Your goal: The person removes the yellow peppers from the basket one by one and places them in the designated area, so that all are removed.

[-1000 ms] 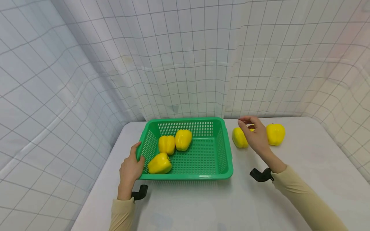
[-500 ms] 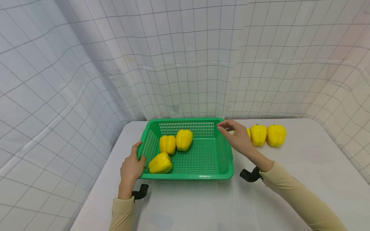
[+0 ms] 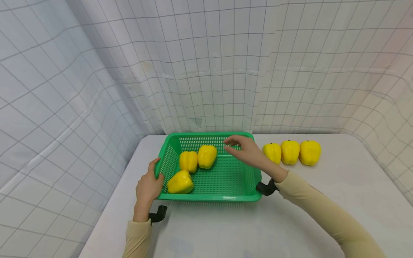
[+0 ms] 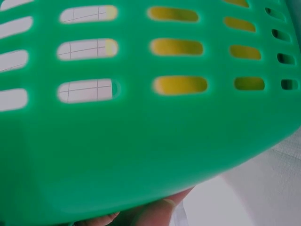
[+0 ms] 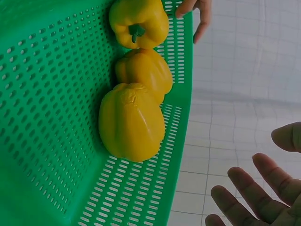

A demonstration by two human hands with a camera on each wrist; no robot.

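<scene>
Right hand (image 3: 242, 149) — empty, fingers loosely bent — hovers over the basket (image 3: 209, 197); nearest pepper (image 3: 207, 156) lies left of it. Left hand (image 3: 149, 185) grips the basket's left rim.

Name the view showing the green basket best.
The head view, since nearly the whole green basket shows. The left wrist view has part of its slotted wall, close up; the right wrist view, a portion with three yellow peppers inside.

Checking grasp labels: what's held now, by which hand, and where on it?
Left hand grips the green basket by its left rim; right hand holds nothing.
</scene>
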